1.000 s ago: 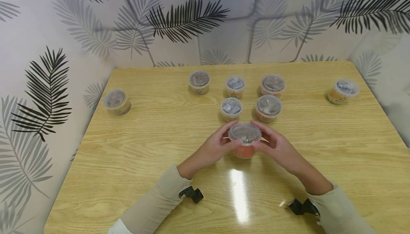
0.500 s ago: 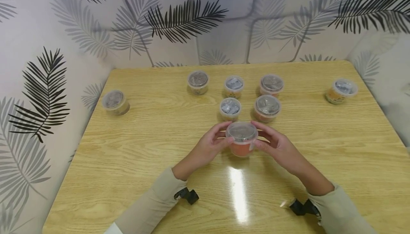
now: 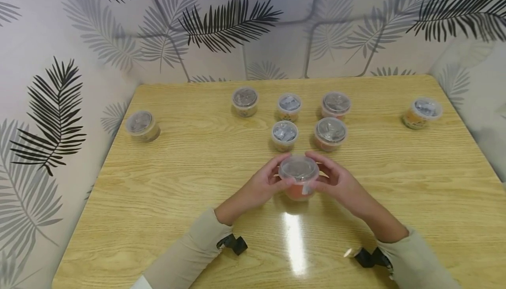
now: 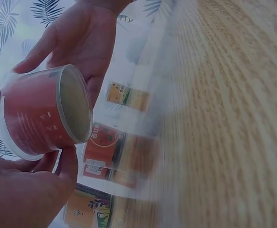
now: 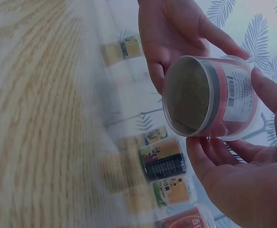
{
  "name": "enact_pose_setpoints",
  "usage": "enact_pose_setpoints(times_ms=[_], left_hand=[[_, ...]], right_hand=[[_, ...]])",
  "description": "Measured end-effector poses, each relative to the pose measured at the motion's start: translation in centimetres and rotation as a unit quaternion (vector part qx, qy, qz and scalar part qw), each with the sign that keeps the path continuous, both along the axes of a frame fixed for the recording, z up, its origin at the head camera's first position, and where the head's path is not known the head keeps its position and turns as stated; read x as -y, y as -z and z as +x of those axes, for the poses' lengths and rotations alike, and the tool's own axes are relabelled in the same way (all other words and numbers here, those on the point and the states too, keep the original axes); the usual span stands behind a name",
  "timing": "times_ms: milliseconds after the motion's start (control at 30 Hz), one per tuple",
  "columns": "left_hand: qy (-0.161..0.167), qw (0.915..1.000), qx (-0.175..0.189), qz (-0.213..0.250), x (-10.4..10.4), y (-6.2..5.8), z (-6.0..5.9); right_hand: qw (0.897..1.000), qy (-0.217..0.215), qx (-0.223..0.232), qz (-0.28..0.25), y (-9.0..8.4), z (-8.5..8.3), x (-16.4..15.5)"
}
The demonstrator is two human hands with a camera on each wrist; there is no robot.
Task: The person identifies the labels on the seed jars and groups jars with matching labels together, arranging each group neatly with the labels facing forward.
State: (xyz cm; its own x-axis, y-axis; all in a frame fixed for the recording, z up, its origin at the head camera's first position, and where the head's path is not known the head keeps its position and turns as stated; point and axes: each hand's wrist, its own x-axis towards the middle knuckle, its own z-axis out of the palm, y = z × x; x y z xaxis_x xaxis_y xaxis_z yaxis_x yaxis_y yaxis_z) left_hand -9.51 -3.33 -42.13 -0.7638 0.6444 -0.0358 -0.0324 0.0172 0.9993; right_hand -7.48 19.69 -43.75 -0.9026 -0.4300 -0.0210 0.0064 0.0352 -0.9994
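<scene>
A clear plastic tub (image 3: 299, 169) with a lid and a red label is held off the table between both hands. My left hand (image 3: 258, 189) grips its left side, with the thumb on the front and the fingers behind. On the right side, my right hand (image 3: 345, 189) grips it the same way. The right wrist view shows the tub's bottom (image 5: 189, 97) and a white barcode sticker (image 5: 238, 92). Just behind it stand a smaller lidded tub (image 3: 284, 135) and a red-labelled tub (image 3: 330, 133).
Farther back on the wooden table (image 3: 189, 157) are a greyish-lidded tub (image 3: 245, 101), a small yellow-labelled tub (image 3: 289, 106) and another red one (image 3: 336, 104). One tub (image 3: 143, 126) stands far left, another (image 3: 422, 113) far right. A patterned wall (image 3: 272, 43) rises behind the table.
The tub has turned in the hands, bringing a white sticker into view at its front right. It shifted slightly left, then a little closer to the body. The other tubs stay put.
</scene>
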Motion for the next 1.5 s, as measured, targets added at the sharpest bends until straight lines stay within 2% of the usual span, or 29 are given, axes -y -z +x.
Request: enact_pose_setpoints(times_ms=[333, 500, 733, 1100, 1300, 1500], left_hand=[[0.015, 0.9992, -0.032, -0.021, -0.1, -0.2, 0.2], [0.013, 0.9991, -0.033, -0.024, 0.0, -0.3, 0.3], [0.001, 0.9997, -0.023, -0.007, 0.2, 0.1, 0.0], [-0.043, 0.9984, -0.036, -0.006, 0.7, 0.3, -0.3], [-0.04, 0.9987, -0.03, -0.006, 0.6, 0.1, -0.2], [-0.027, 0.9996, 0.004, -0.004, 0.4, -0.2, 0.1]], right_hand=[[0.999, -0.026, 0.002, 0.028, 0.0, 0.3, 0.6], [0.999, -0.028, -0.007, 0.03, -0.1, 0.3, 0.5], [1.0, -0.019, -0.006, 0.012, -0.2, 0.3, 0.1], [0.999, 0.003, -0.034, 0.022, -0.4, 0.3, -0.5], [1.0, 0.011, -0.019, 0.012, -0.2, 0.2, -0.5], [1.0, 0.008, 0.0, 0.005, 0.0, 0.2, -0.2]])
